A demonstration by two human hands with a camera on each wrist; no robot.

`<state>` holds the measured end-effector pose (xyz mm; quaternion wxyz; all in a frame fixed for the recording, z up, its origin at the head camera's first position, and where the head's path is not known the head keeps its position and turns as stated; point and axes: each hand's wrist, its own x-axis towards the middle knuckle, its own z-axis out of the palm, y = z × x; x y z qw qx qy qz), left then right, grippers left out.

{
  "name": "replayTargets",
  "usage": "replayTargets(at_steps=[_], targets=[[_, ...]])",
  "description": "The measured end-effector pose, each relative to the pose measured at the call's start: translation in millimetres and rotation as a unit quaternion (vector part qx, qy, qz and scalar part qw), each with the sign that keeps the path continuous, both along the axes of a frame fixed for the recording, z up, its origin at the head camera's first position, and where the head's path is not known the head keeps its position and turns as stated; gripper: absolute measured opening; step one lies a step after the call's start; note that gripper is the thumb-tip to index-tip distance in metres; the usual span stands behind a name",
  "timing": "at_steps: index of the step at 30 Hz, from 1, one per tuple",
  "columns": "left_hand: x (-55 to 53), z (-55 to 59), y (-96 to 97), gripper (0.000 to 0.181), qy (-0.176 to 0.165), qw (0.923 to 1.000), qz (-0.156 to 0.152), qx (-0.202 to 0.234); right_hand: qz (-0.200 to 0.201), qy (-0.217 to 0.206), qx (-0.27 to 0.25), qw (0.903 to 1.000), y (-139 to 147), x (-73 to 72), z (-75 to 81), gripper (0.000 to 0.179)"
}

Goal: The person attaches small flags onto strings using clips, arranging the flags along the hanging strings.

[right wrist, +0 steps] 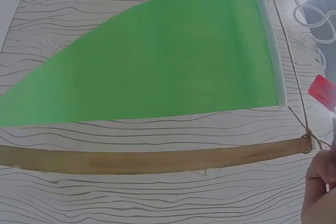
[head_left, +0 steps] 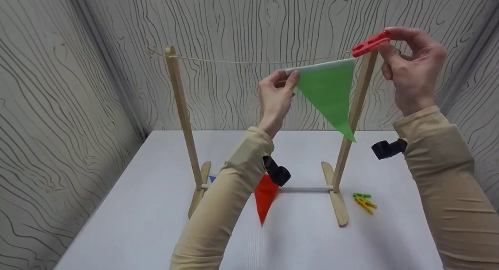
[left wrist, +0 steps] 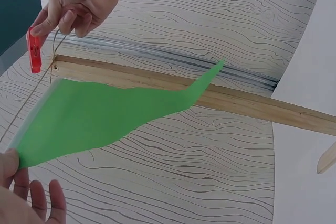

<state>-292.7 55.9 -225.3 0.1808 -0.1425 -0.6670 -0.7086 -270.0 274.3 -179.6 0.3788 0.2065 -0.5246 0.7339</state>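
My left hand [head_left: 275, 98] pinches a green triangular pennant [head_left: 331, 90] by one end of its white top edge, between thumb and fingers. The pennant hangs point down, its top edge just below a thin string [head_left: 234, 62]. Up at the right, my right hand [head_left: 417, 67] holds a red clothespin [head_left: 370, 44] between thumb and index finger, close to the top of the right wooden post [head_left: 362, 83]. In the left wrist view the clothespin [left wrist: 34, 53] is near the string's knot, apart from the pennant [left wrist: 105, 116].
The string runs to the left wooden post [head_left: 181, 106]. A white bar [head_left: 306, 189] joins the stand's feet. A red pennant [head_left: 266, 196] and a blue piece [head_left: 211, 179] are partly behind my left sleeve. Green [head_left: 362, 195] and yellow clothespins [head_left: 365, 203] lie right of the stand.
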Motion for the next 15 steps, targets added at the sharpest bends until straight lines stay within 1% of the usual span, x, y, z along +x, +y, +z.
replayTargets(at_steps=[3, 7, 13, 15], targets=[[-0.7, 0.8, 1.2, 0.022, 0.001, 1.0, 0.003, 0.001, 0.007, -0.01, 0.005, 0.9999, -1.1, -2.1, 2.1, 0.024], [-1.4, 2.0, 2.8, 0.021, -0.001, 1.0, 0.006, 0.003, 0.008, -0.023, 0.023, 0.9995, -2.8, -4.2, 4.4, 0.023], [-1.4, 5.4, 4.8, 0.02, 0.005, 0.9999, 0.01, -0.006, 0.008, -0.039, 0.054, 0.9978, -3.8, -5.0, 7.1, 0.021], [-1.2, 6.1, 5.3, 0.02, 0.01, 0.9998, 0.008, -0.012, 0.015, -0.044, 0.056, 0.9974, -4.1, -5.3, 8.3, 0.022]])
